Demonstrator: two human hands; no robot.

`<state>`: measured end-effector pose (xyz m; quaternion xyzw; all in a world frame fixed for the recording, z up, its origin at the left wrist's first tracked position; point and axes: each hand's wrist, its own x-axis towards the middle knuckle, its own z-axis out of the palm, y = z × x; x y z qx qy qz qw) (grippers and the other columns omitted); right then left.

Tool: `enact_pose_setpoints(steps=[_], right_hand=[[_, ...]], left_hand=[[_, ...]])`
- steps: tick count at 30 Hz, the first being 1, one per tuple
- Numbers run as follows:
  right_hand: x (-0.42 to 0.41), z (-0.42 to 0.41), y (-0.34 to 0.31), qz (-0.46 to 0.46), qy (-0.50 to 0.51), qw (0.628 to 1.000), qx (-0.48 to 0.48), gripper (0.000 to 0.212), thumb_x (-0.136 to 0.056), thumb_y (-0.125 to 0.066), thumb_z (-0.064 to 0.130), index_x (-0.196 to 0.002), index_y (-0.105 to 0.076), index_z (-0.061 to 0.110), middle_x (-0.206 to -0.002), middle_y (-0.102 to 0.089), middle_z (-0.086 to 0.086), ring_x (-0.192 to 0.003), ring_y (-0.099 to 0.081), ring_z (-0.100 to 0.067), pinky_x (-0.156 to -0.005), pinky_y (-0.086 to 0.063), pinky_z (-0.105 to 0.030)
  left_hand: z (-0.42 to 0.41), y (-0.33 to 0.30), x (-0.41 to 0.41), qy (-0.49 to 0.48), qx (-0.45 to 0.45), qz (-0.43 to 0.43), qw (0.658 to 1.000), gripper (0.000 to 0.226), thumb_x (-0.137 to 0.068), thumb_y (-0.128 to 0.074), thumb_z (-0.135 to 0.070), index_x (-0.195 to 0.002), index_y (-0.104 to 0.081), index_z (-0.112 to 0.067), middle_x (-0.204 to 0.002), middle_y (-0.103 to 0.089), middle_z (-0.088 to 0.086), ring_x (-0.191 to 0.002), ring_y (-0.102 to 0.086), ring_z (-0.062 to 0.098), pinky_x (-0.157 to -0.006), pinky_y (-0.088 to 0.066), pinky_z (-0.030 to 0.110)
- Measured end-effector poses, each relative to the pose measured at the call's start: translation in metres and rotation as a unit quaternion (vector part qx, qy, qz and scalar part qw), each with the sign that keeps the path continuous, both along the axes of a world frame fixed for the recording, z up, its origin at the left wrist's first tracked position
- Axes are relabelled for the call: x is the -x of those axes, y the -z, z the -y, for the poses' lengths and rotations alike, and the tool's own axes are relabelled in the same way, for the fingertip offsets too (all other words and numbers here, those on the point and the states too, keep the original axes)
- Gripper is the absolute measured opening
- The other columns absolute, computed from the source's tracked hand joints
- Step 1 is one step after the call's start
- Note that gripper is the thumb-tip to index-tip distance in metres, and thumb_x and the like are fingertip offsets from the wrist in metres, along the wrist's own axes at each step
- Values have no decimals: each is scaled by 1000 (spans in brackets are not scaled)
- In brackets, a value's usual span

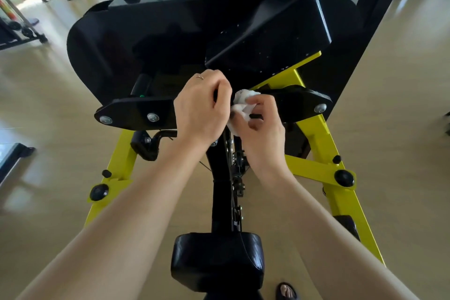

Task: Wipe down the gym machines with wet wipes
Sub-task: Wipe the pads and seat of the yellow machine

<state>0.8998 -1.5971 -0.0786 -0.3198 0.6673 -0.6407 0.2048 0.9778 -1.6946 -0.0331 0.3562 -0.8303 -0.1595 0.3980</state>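
Both hands meet at the middle of the black-and-yellow steel gym machine [314,134], over its black crossbar plate [136,112]. Right hand [260,126]: fingers curled, pinching a crumpled white wet wipe [243,105] against the machine's centre, just where the black plate meets the central black post [220,202]. Left hand [202,109]: fingers curled downward, a thin ring [200,77] on one finger; it sits touching or just beside the wipe, but whether it grips the wipe or the bar beneath cannot be told. Black padded seat [216,260] lies below, between the forearms. Large black pad [194,31] rises behind the hands. Beige floor [401,105] all round; a sandalled foot [287,291] at lower edge.
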Motion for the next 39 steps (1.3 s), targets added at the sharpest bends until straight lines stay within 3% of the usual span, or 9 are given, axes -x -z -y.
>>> enact_pose_setpoints(steps=[3,9,14,19,23,27,33,36,39], right_hand=[[-5,2,8,-39,-23,999,-1,24,-99,-62,26,-123,-61,32,-104,-67,5,-79,-59,-6,-62,-41,-15],[-14,4,22,-80,-62,995,6,28,-105,-49,16,-117,-73,12,-113,-62,5,-100,-59,-6,-75,-45,-13],[-10,1,39,44,-83,993,-74,37,-108,-48,36,-87,-72,16,-102,-68,3,-92,-64,-13,-78,-49,-33],[5,-5,47,163,-23,978,-129,45,-94,-51,53,-96,-75,15,-96,-76,-5,-95,-71,-26,-88,-55,-48],[2,-21,13,69,33,997,10,32,-106,-49,28,-95,-78,18,-111,-64,16,-102,-60,4,-84,-46,-15],[-21,-2,9,-43,-23,999,-15,39,-110,-41,25,-100,-75,7,-118,-57,7,-100,-56,-3,-80,-43,-17],[-7,-5,48,245,13,967,-63,26,-106,-44,23,-105,-70,18,-111,-68,-1,-96,-62,-10,-91,-50,-28],[17,-17,41,446,88,887,76,29,-107,-44,20,-104,-71,8,-95,-75,1,-85,-68,-10,-86,-56,-25],[24,-26,35,534,113,826,138,43,-109,-40,30,-117,-69,0,-115,-72,-11,-95,-68,-18,-81,-53,-24]], left_hand=[[2,5,3,-13,18,-28,999,36,-93,-34,-26,-76,-64,-17,-80,-67,-10,-79,-60,9,-65,-42,18],[5,12,4,12,34,-132,991,38,-94,-35,-18,-73,-66,-13,-80,-71,-5,-80,-67,13,-71,-53,38],[9,19,8,-21,85,-130,988,41,-98,-34,-21,-74,-68,-13,-80,-71,-5,-79,-67,12,-70,-52,34],[11,24,9,-43,124,-117,984,42,-98,-34,-20,-74,-68,-12,-76,-69,-5,-75,-65,15,-65,-51,37],[9,24,9,-53,135,-111,983,41,-98,-34,-20,-74,-67,-11,-75,-68,-5,-73,-63,15,-63,-48,37],[8,23,9,-51,140,-112,983,40,-98,-35,-18,-74,-66,-11,-76,-68,-5,-73,-62,14,-63,-47,33],[11,27,11,-59,152,-119,979,43,-98,-33,-20,-72,-67,-11,-74,-68,-4,-72,-63,15,-62,-49,36],[12,28,12,-63,158,-125,977,44,-98,-34,-20,-71,-67,-11,-73,-68,-4,-71,-63,14,-61,-48,34],[12,28,12,-62,163,-126,977,43,-98,-34,-19,-71,-66,-11,-73,-67,-3,-71,-62,14,-61,-48,33]])
